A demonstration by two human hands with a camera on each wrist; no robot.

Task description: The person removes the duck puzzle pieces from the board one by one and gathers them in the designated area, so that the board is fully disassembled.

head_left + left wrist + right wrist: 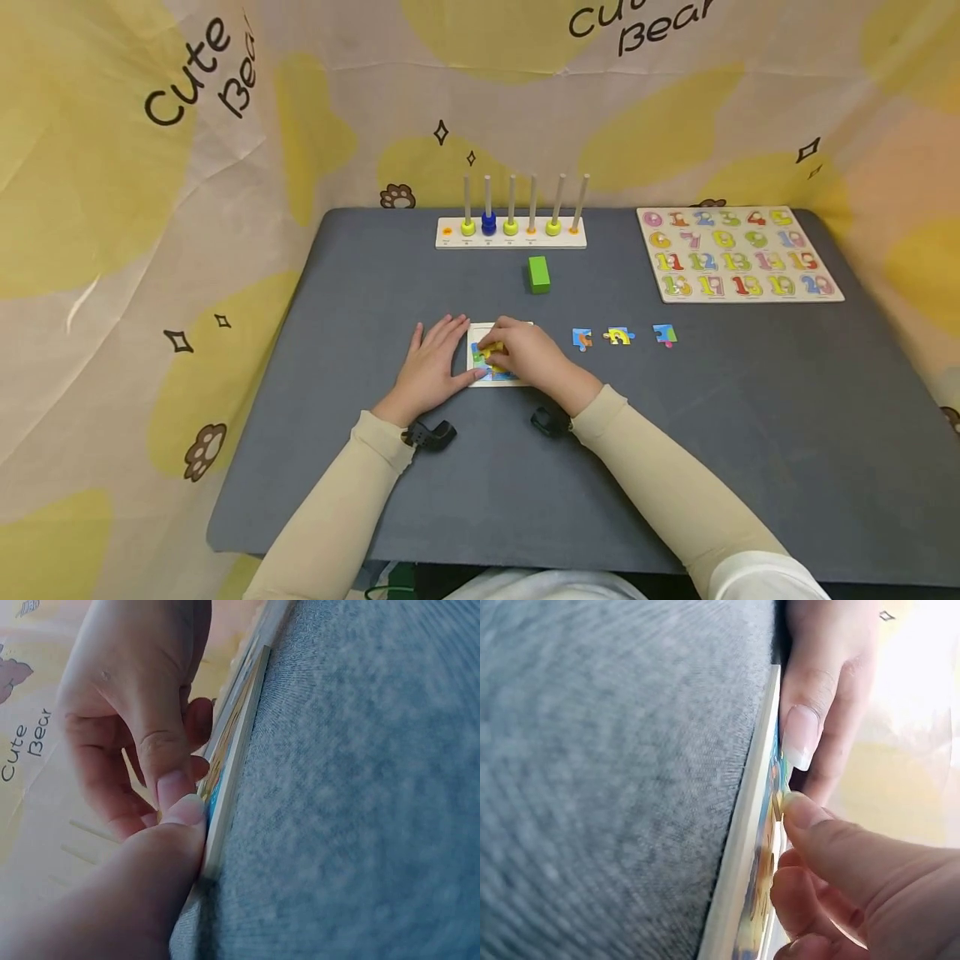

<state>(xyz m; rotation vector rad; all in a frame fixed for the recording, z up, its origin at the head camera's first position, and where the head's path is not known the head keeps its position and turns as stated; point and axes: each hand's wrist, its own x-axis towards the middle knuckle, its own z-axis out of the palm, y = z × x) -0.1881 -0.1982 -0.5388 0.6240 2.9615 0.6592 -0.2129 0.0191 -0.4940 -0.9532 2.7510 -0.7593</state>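
A small jigsaw puzzle in a pale wooden frame point(474, 382) lies flat on the table, with colourful pieces inside it. My right hand point(531, 354) is over the frame, thumb and curled index finger pinching a yellowish puzzle piece point(491, 350) at its left part. In the right wrist view the thumb point(810, 814) is at that piece's edge, which sits slightly raised. My left hand point(431, 371) lies along the frame's left side, fingers spread and straight. Its thumb point(184, 814) rests on the frame's near left area. The right hand hides much of the puzzle.
Three loose puzzle pieces, one blue and orange point(582, 338), one yellow point(618, 336), one blue and green point(664, 335), lie right of the frame. Behind stand a green block point(538, 275) and a peg counting stand point(480, 240) with rings. A number board point(742, 296) lies back right.
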